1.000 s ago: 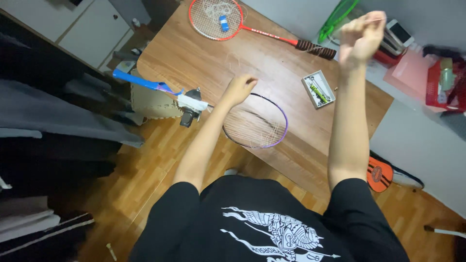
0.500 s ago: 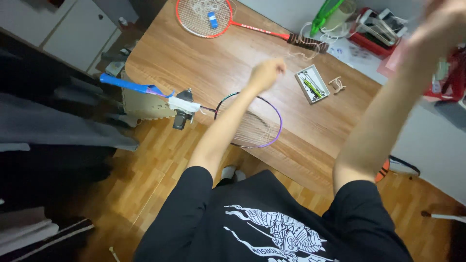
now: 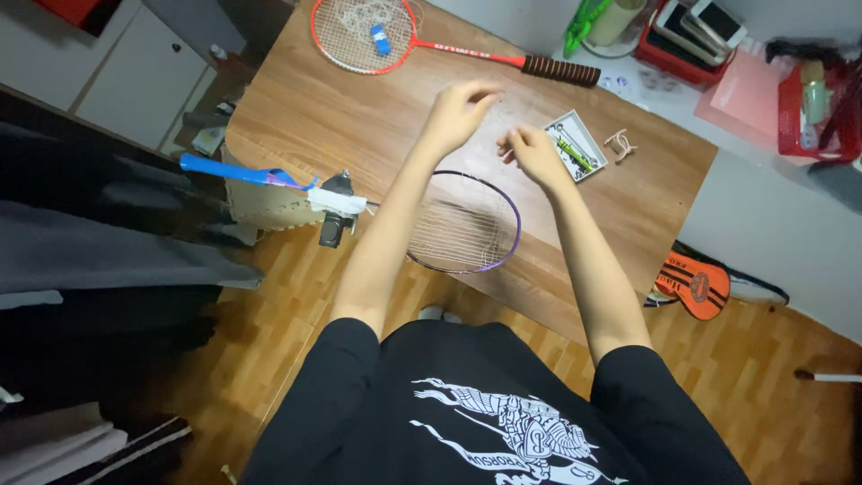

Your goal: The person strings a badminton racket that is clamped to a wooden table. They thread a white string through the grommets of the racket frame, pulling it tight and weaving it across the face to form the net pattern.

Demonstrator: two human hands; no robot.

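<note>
A purple-framed badminton racket [image 3: 514,235] lies on the wooden table [image 3: 305,117], its head partly strung. Its blue handle [image 3: 224,171] sticks out past the table's left edge, with a black clamp [image 3: 332,220] and white wrap at the shaft. My left hand [image 3: 460,110] hovers above the racket head, fingers pinched on a thin pale string. My right hand [image 3: 532,153] is close beside it to the right, also pinched on the string. Both forearms cover part of the racket head.
A red racket [image 3: 368,36] with a blue roll on its strings lies at the table's far edge. A small white tray [image 3: 575,144] of tools and a pale loop [image 3: 620,144] sit right of my hands. An orange toy guitar [image 3: 696,287] lies on the floor.
My right hand has dropped from high at the upper right to beside my left hand. My left hand rose from the racket head toward the table's middle.
</note>
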